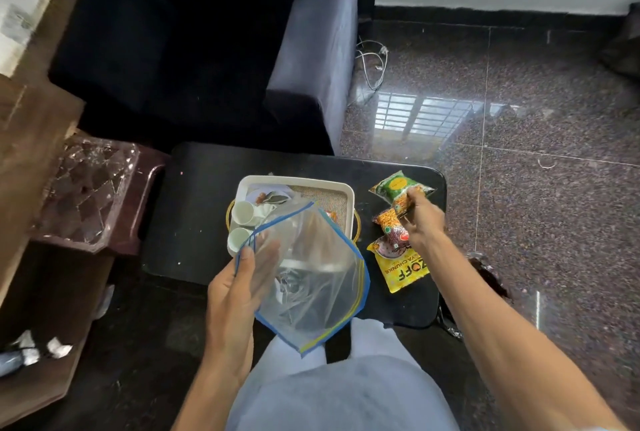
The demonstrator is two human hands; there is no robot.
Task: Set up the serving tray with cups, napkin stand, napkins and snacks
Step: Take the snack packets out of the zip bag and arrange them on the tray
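A white serving tray (348, 192) with gold handles sits on a small black table (194, 209). Two white cups (244, 214) stand at its left side, with napkins and a plate behind them. My left hand (239, 283) holds a clear zip bag (311, 278) with blue and yellow edges above the tray's front. To the right of the tray lie three snack packets: a green one (394, 186), an orange one (389, 223) and a yellow one (398, 268). My right hand (420, 217) grips the near corner of the green packet.
A dark sofa (311, 60) stands behind the table. A brown stool with a clear plastic tray (90, 188) is to the left. Polished granite floor (519, 153) extends to the right, with white cables (372, 63) near the sofa. My knees are below the table's front edge.
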